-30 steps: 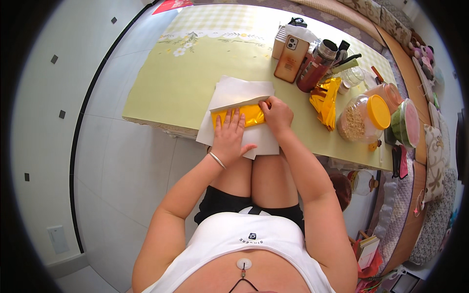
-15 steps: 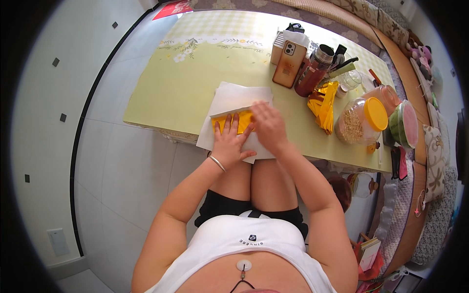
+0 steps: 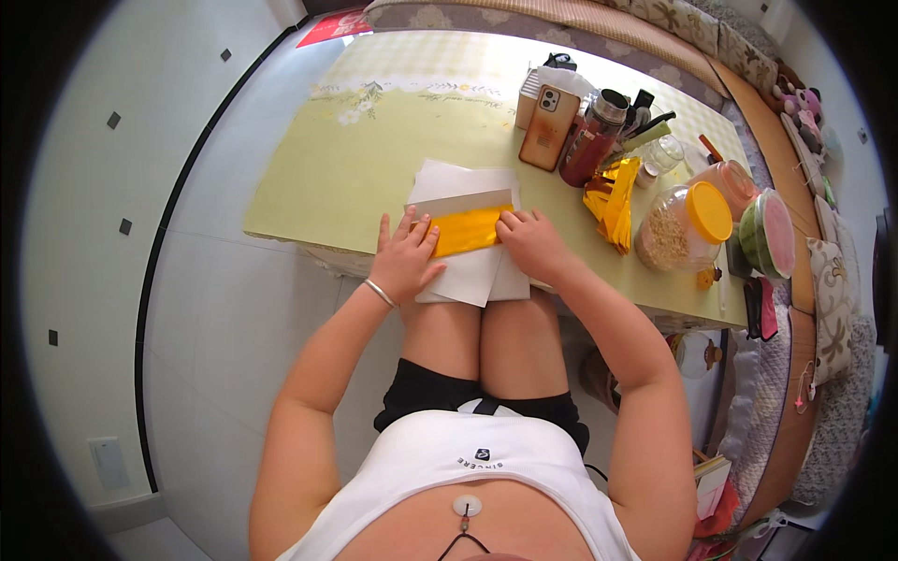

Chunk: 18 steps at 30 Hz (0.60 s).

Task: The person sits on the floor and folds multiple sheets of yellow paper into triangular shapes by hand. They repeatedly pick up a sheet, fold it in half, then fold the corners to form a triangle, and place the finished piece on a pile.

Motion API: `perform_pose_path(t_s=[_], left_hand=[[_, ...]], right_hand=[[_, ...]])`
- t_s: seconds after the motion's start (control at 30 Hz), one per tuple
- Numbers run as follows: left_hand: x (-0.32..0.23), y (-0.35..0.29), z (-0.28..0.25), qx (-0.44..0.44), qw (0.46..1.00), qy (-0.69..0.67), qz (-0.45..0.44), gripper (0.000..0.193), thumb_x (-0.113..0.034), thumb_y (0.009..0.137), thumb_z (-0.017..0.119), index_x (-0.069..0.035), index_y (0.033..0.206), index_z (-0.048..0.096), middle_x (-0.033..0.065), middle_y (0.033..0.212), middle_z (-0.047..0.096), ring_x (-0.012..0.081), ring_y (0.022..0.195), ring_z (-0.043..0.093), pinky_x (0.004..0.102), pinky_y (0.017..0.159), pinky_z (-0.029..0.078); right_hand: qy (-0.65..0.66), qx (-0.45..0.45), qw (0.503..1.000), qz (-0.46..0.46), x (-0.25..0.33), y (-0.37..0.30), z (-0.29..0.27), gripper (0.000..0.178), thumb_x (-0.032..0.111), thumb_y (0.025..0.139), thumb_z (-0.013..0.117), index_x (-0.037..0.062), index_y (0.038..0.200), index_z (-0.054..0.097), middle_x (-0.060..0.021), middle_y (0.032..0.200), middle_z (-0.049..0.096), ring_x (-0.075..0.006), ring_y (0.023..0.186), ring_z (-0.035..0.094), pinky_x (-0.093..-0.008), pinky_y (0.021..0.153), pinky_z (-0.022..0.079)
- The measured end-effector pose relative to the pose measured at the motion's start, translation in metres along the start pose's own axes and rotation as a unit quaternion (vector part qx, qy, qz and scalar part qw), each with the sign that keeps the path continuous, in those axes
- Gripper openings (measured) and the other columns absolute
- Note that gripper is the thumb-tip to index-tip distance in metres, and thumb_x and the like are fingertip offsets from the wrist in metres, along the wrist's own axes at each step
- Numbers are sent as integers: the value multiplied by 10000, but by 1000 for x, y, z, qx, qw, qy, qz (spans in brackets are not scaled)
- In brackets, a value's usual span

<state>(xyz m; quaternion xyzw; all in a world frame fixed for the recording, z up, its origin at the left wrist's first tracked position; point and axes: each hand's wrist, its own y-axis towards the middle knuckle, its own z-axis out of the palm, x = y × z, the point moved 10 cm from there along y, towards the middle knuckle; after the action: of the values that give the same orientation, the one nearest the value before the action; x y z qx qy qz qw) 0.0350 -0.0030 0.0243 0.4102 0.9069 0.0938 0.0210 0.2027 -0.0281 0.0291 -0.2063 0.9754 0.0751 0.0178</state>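
Note:
A shiny gold foil sheet lies across white paper sheets at the near edge of the table. Along its far side runs a dull grey strip, which looks like part of the same sheet. My left hand rests with fingers spread, their tips on the foil's left end. At the other end, the bent fingers of my right hand close on the foil's edge; the thumb is mostly hidden.
Crumpled gold foil strips lie to the right. Beyond stand a phone, a dark red flask, a yellow-lidded jar and a cut watermelon. The pale green tablecloth stretches left.
My hands have moved apart, the left towards the foil's left end and the right, blurred before, down to its right end. More of the grey strip and the gold surface now shows.

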Motion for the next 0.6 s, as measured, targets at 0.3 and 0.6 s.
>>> perform_pose_path(t_s=[0.3, 0.6], left_hand=[[-34, 32, -19, -152, 987, -52, 22, 175, -105, 754, 653, -42, 912, 689, 83, 883, 643, 281, 921, 617, 417, 774, 502], [-26, 14, -10, -214, 920, -295, -145, 93, -129, 817, 733, -42, 825, 700, 126, 854, 620, 318, 825, 615, 421, 741, 506]], right_hand=[[-54, -176, 982, -29, 45, -9, -24, 40, 138, 783, 590, 121, 749, 602, -35, 760, 594, -221, 778, 602, -356, 729, 461], [443, -120, 864, 207, -7, -6, 16, 140, 165, 848, 718, 47, 923, 732, -123, 889, 674, -311, 850, 648, -398, 733, 517]])
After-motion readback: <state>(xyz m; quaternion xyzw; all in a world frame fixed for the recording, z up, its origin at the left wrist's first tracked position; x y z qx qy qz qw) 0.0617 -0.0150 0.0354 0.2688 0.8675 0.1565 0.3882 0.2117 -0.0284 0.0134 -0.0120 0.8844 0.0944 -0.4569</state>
